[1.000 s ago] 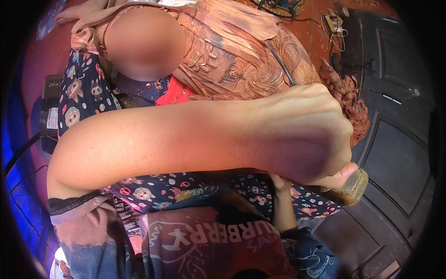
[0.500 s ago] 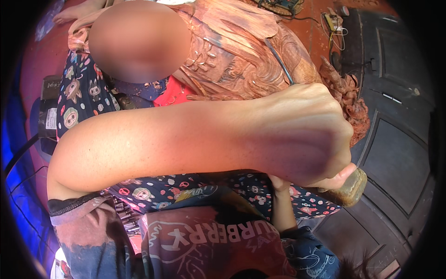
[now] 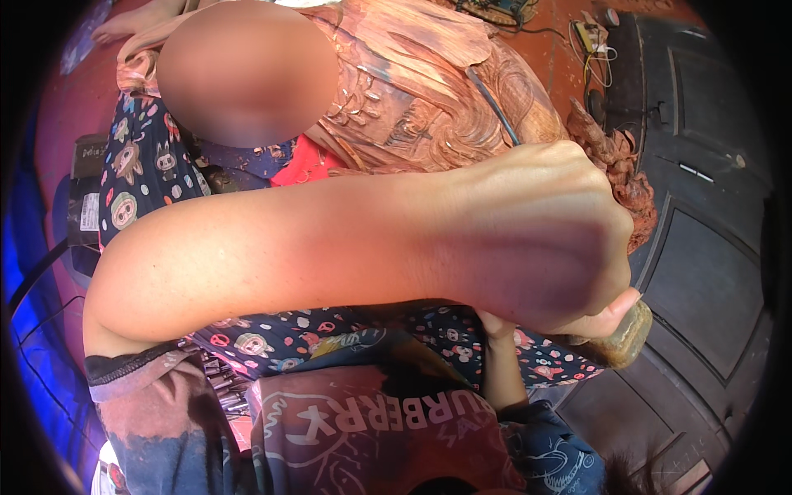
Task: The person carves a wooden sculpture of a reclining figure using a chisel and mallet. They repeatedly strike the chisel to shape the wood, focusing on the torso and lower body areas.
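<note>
My left arm reaches across the view from the left, and my left hand point(image 3: 544, 231) is closed in a fist, back upward. From its far side a thin dark metal chisel point(image 3: 493, 106) sticks out, its blade end toward a reddish-brown wood carving point(image 3: 421, 124) with swirls and leaves in relief. Mostly hidden beneath the left fist, my right hand point(image 3: 497, 327) shows only near its wrist. Just right of both hands juts the rounded end of a wooden mallet point(image 3: 624, 337). Its handle and the right fingers around it are covered by my left hand.
A dark panelled door-like board point(image 3: 701, 272) lies along the right. Gnarled reddish wood point(image 3: 631, 198) stands beside the carving. A yellow power strip point(image 3: 587, 40) with cables is at the far right. Several slim tools point(image 3: 224, 381) lie near my left sleeve. A blurred oval hides the upper left.
My left fist has shifted slightly right and away from me, the chisel still in it. The mallet end looks nearly unmoved.
</note>
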A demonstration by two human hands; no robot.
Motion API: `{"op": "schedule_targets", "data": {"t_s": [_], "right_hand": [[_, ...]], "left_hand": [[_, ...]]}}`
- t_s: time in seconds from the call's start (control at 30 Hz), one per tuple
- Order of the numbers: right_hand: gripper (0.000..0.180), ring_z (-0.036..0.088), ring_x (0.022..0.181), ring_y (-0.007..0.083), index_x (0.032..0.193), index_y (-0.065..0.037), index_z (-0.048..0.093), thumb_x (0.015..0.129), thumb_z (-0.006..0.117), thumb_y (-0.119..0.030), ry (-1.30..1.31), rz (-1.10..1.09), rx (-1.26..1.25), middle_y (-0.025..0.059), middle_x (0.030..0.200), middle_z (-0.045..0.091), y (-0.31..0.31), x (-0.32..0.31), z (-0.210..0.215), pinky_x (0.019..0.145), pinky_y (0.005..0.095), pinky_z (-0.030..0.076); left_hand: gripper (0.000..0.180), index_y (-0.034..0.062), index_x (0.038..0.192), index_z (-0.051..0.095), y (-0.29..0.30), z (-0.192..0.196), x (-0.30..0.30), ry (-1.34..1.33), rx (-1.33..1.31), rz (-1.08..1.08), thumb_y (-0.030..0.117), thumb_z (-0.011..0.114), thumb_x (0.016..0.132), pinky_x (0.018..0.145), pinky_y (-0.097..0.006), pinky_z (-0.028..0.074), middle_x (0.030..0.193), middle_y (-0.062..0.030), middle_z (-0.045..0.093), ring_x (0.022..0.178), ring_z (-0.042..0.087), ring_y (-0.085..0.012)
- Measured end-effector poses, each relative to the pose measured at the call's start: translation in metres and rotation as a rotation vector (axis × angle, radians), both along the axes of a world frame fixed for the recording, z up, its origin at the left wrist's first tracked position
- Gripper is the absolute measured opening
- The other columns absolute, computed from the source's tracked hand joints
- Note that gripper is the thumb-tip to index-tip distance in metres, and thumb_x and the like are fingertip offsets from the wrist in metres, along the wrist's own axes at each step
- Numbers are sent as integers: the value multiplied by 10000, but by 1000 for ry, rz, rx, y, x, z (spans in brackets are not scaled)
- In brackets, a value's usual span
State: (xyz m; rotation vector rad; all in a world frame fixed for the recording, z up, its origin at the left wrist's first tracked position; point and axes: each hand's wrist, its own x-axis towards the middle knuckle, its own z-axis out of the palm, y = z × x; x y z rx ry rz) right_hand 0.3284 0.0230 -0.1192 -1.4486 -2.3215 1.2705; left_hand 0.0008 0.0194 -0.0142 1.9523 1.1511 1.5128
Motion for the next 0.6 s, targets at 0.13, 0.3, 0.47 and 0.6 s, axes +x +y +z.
{"op": "schedule_targets", "data": {"t_s": [0.13, 0.3, 0.47, 0.6], "right_hand": [[483, 351, 1227, 244, 1278, -23, 393, 870, 593, -185, -16, 6, 9, 139, 1303, 399, -2, 4, -1, 1037, 354, 262], [496, 341, 1245, 246, 1295, -22, 388, 876, 590, -194, -47, 2, 36, 141, 1323, 392, -5, 9, -2, 1047, 356, 254], [509, 332, 1264, 248, 1312, -21, 382, 882, 587, -203, -71, 15, 59, 143, 1344, 384, -6, 14, -8, 1057, 357, 246], [520, 324, 1278, 249, 1325, -20, 378, 887, 584, -210, -92, 24, 81, 145, 1360, 379, -6, 19, -11, 1065, 358, 240]], "left_hand": [[427, 52, 440, 496, 2, 0, -4, -131, 6, -48, 295, 556, 786, 388, -373, 327, 440, -106, 445, 412, 416, -335], [419, 47, 421, 456, -1, 1, -10, -117, 32, -104, 253, 586, 762, 384, -380, 322, 435, -99, 448, 398, 417, -334], [408, 44, 425, 466, -2, 2, -13, -135, 11, -135, 235, 570, 770, 391, -388, 336, 435, -97, 460, 395, 433, -333], [414, 42, 436, 490, -1, 3, -14, -60, 14, -137, 242, 547, 794, 402, -391, 355, 445, -106, 477, 405, 452, -333]]}}
